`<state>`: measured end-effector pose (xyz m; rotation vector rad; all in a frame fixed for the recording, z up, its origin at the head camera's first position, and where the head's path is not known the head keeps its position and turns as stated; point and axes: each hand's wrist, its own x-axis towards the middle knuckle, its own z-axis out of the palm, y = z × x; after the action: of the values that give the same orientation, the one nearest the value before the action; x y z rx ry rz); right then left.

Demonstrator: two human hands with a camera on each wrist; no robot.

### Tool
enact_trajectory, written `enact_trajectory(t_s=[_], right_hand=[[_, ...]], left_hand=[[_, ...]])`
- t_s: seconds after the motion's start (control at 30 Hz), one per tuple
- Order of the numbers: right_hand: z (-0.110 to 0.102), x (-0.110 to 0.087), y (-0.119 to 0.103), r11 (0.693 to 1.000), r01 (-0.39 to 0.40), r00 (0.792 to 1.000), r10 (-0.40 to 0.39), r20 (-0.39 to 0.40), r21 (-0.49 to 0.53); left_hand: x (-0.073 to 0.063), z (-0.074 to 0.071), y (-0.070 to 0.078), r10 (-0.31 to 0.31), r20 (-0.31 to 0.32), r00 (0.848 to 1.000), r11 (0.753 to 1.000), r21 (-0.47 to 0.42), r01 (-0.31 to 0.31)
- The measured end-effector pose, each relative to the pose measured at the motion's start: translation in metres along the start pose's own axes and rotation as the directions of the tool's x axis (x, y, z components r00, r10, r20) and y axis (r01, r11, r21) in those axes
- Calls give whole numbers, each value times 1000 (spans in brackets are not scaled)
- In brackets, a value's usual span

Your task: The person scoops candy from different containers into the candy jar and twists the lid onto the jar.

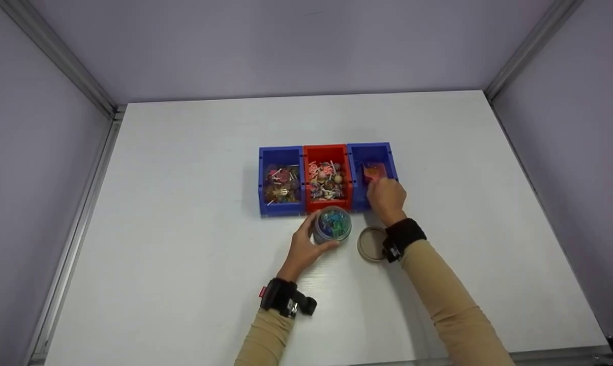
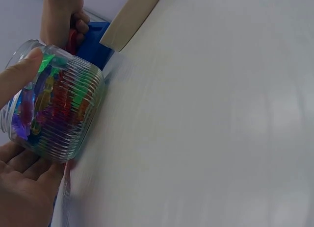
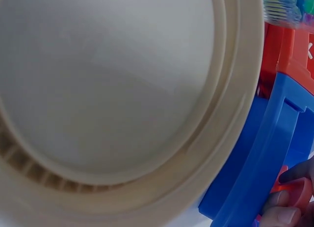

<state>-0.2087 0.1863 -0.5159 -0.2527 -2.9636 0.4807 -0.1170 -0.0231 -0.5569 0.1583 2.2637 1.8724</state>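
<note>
My left hand [image 1: 304,250] grips a clear ribbed jar [image 2: 64,104] by its sides, thumb on one side and fingers on the other. Colourful shiny pieces fill the jar, whose mouth is uncovered. Inside the right blue bin [image 1: 369,151], my right hand [image 1: 388,201] holds a red scoop [image 1: 373,171] by its handle. Something orange shows in the scoop; the floor of that bin is mostly hidden by the hand. A beige round lid [image 1: 371,245] lies beside my right wrist, its hollow inner side showing in the right wrist view.
A red bin [image 1: 328,151] of small lollipops stands in the middle of the row. At the left, another blue bin [image 1: 281,153] holds wrapped lollipops. All three stand side by side on the white table [image 1: 184,213], with pale walls around.
</note>
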Motion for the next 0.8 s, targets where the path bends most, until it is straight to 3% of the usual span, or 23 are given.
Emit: enact_trajectory(t_s=[0.3, 0.8], right_hand=[[2, -2, 1, 1000, -2, 999, 3, -34, 9], [-4, -26, 16, 996, 56, 995, -50, -89, 64]], left_hand=[[0, 0, -1, 3, 1, 1000, 1000, -15, -3], [1, 1, -2, -19, 8, 1000, 1000, -9, 19]])
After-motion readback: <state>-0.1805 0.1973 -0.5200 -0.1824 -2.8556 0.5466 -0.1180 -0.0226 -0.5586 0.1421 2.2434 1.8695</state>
